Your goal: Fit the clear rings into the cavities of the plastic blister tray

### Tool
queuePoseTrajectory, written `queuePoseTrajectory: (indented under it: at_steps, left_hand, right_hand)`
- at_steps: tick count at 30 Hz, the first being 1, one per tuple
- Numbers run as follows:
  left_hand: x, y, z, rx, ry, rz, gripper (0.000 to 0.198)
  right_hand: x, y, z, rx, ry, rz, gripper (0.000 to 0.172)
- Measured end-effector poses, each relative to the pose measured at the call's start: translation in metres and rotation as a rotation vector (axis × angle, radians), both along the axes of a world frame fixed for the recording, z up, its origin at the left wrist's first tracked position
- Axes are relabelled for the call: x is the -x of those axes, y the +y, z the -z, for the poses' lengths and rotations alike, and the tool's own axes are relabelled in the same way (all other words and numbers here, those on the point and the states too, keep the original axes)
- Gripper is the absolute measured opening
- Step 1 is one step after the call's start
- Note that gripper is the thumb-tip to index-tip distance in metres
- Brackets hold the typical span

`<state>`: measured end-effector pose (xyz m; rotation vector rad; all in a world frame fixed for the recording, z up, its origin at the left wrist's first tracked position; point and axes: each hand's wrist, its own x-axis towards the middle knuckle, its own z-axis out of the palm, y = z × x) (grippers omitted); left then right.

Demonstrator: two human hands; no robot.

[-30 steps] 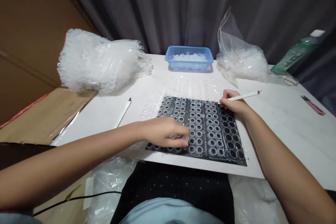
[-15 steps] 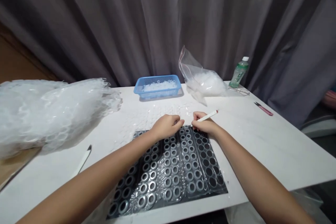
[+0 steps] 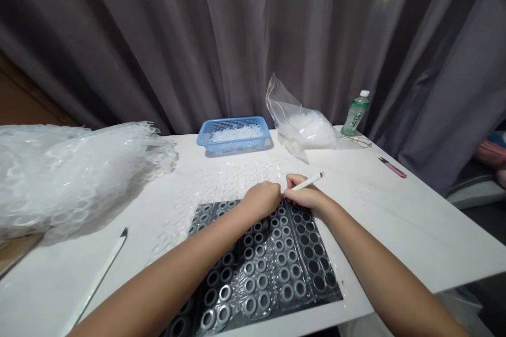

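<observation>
Mid-frame, the right hand [image 3: 303, 195] pinches a white stick [image 3: 309, 181]; the left hand [image 3: 262, 199] curls nearby, its grip hidden.

No word or number can be read for certain. The only lettering that shows is on the bottle [image 3: 354, 114] with the white cap [image 3: 364, 93], which stands at the far right of the table [image 3: 415, 221], just right of the clear bag [image 3: 306, 127]. Its label [image 3: 356, 116] carries a short row of dark, blocky letters — too small and blurred to spell out — slanting upward to the right on a paler ground. Above the row runs a green band; whether it bears print of its own cannot be told. The brand, too, cannot be made out.
</observation>
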<state>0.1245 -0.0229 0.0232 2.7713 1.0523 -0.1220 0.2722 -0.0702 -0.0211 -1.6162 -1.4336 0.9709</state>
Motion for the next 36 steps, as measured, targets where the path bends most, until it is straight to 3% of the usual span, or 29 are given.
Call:
queuePoseTrajectory:
  at_steps: [4,9,12,15,19,27,30,33,36]
  left_hand:
    - [-0.003,0.009,-0.001,0.065,-0.078,-0.033,0.022]
    - [0.012,0.023,-0.026,0.074,-0.268,-0.143,0.039]
    - [0.020,0.018,-0.033,0.070,-0.307,-0.167,0.039]
    - [0.023,0.005,-0.025,0.051,-0.279,-0.030,0.038]
    - [0.019,-0.007,-0.008,-0.023,-0.187,0.130,0.020]
    - [0.011,-0.012,0.002,-0.029,-0.026,0.101,0.023]
    - [0.013,-0.005,-0.010,-0.032,-0.056,0.059,0.026]
    - [0.016,0.003,-0.031,-0.016,-0.243,-0.034,0.031]
    - [0.017,0.004,-0.043,0.007,-0.282,0.016,0.034]
  right_hand:
    - [0.000,-0.001,-0.001,-0.001,-0.034,-0.004,0.014]
    - [-0.002,-0.003,-0.004,-0.017,-0.056,-0.010,0.014]
    - [-0.004,-0.005,-0.003,0.003,0.013,-0.053,0.015]
    - [-0.004,-0.005,-0.001,0.033,0.054,-0.084,0.014]
    - [-0.004,-0.005,0.000,0.051,0.052,-0.122,0.014]
    - [-0.003,-0.005,-0.009,0.038,-0.018,-0.137,0.012]
    - [-0.003,-0.006,-0.011,0.031,-0.037,-0.152,0.012]
    - [-0.006,-0.007,-0.009,0.041,-0.007,-0.161,0.011]
    - [-0.009,-0.007,-0.007,0.064,0.057,-0.191,0.013]
